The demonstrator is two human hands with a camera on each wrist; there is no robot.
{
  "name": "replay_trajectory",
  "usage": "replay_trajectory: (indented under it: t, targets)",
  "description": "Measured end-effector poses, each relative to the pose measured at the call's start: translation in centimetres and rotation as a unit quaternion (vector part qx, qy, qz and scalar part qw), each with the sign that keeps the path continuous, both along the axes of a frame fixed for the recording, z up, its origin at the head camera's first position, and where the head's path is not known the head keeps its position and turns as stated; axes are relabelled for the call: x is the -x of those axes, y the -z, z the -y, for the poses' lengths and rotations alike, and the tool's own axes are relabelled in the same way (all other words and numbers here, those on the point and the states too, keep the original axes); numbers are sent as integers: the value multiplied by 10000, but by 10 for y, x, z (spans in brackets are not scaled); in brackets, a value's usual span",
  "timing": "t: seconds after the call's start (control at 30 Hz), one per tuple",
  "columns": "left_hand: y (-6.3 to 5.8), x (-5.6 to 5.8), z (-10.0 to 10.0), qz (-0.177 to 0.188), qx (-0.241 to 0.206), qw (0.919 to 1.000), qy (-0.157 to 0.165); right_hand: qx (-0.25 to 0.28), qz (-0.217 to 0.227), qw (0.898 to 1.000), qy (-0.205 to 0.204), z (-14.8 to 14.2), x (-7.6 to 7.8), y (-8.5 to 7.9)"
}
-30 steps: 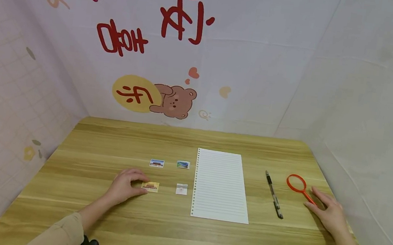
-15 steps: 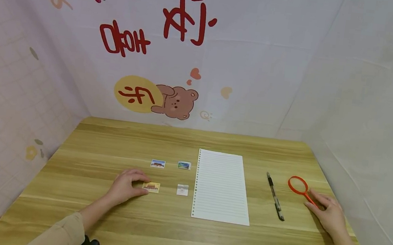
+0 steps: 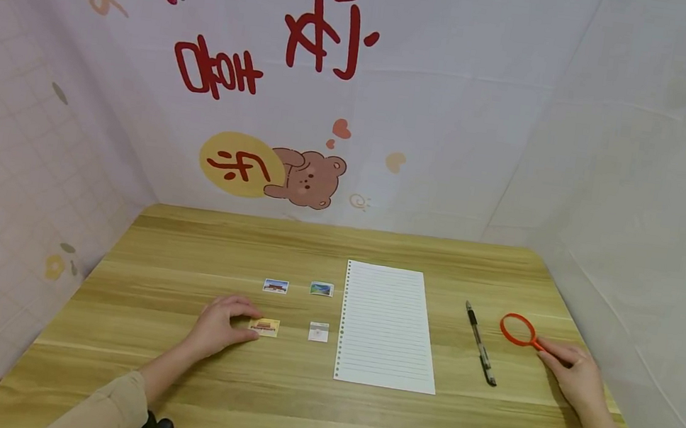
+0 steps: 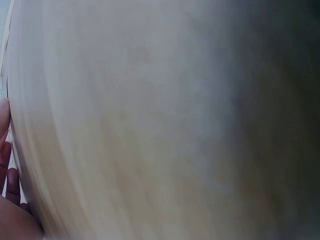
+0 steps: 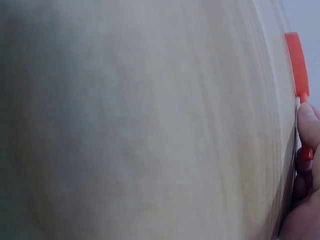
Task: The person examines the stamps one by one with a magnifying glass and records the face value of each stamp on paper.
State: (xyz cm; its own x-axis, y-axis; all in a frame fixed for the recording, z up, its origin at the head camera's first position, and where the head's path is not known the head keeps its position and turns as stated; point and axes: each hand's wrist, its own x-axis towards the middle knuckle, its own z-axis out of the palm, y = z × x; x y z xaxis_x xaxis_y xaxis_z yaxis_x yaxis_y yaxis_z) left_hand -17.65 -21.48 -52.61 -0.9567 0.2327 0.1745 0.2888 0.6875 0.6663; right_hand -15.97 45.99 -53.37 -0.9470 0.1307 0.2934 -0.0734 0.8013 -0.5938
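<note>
In the head view my right hand [image 3: 577, 375] pinches the handle of a red magnifying glass [image 3: 504, 328] at the table's right side. The right wrist view shows the thumb [image 5: 308, 120] along the handle, with the red rim [image 5: 298, 65] tilted beyond it. My left hand [image 3: 220, 327] rests on the table at a small yellow postage stamp [image 3: 265, 327], thumb and fingers spread around its left end. Three other stamps lie flat nearby: one with a building [image 3: 275, 286], a green-blue landscape one [image 3: 322, 288] and a pale one [image 3: 318, 332].
A lined sheet of loose-leaf paper [image 3: 390, 327] lies mid-table, holes along its left edge. To its right is a black-capped clear pen [image 3: 480, 344]. Cloth walls, one printed with a bear [image 3: 308, 180], enclose the wooden table [image 3: 318, 418] at back and sides.
My right hand has closed its fingers on the magnifying glass handle, and the glass has turned and shifted slightly toward me. The left hand stays at the yellow stamp.
</note>
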Motion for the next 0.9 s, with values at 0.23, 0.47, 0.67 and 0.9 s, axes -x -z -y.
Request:
replay_trajectory:
  t: [0.23, 0.47, 0.67, 0.9]
  targets:
    - [-1, 0, 0, -48, 25, 10000, 37, 158, -205, 9997, 52, -2, -3, -2]
    - [0, 0, 1, -13, 9, 10000, 17, 257, -174, 9993, 200, 0, -6, -7]
    - [-1, 0, 1, -7, -14, 10000, 26, 273, -219, 9993, 93, 7, -5, -15]
    - [-2, 0, 1, 52, -16, 10000, 52, 519, -500, 9973, -142, 23, 2, -25]
